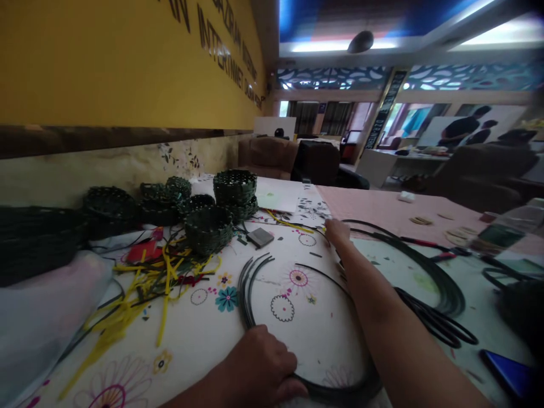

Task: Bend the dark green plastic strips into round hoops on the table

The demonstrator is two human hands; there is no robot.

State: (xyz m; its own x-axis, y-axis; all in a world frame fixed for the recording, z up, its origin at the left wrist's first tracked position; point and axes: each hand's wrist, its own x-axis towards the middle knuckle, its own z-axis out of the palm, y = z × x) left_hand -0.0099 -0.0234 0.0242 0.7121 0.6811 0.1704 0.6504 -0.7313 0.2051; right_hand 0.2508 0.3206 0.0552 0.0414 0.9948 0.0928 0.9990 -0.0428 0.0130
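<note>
My left hand (261,365) is closed and pressed on a bundle of dark green strips (249,289) that curves across the flowered tablecloth (204,334) near the front edge. My right hand (336,231) reaches far out over the table, fingers curled at the far end of the curved strips, close to a yellow strip (289,224). What its fingers hold is hidden from this angle. The strips loop in a wide arc to the right of my right forearm.
Several small woven dark green baskets (210,226) stand at the back left, with a taller stack (235,190) behind. Loose yellow strips (127,300) lie at the left. A white sheet (278,198), a grey flat piece (260,237), a phone (508,377). People stand far right.
</note>
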